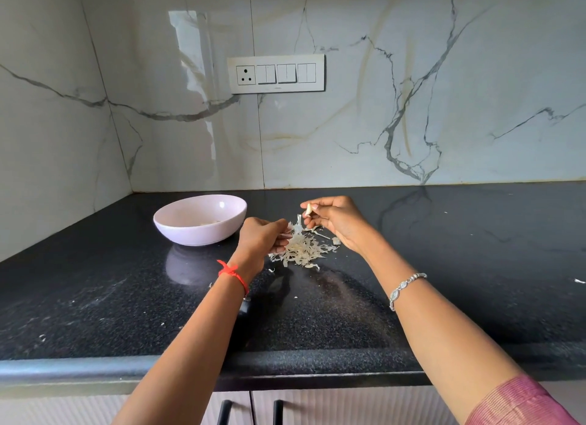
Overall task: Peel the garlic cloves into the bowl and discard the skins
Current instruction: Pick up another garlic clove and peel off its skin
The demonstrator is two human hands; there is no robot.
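Grip, right hand (336,223): closed by thumb and fingertips on a pale garlic clove (308,209), raised above the counter just beyond the skins.
Grip, left hand (263,238): fingers curled, pinching loose garlic skins (302,250) at the heap's left edge.
Cabinet handles (224,412): two, black, below the counter's front edge.
Wrists: red thread (233,274) on left; silver bracelet (404,286) on right.
Countertop (95,298): black, speckled, glossy; scattered with small white flecks.
Skins: heaped between both hands, lying on the counter; small stub (336,241) just right of the heap.
Bowl (180,233): pale lilac, left of the left hand, near but apart; a few pale pieces inside, too small to identify.
Wall (412,107): white veined marble; switch panel (276,73) with one socket, above the bowl.
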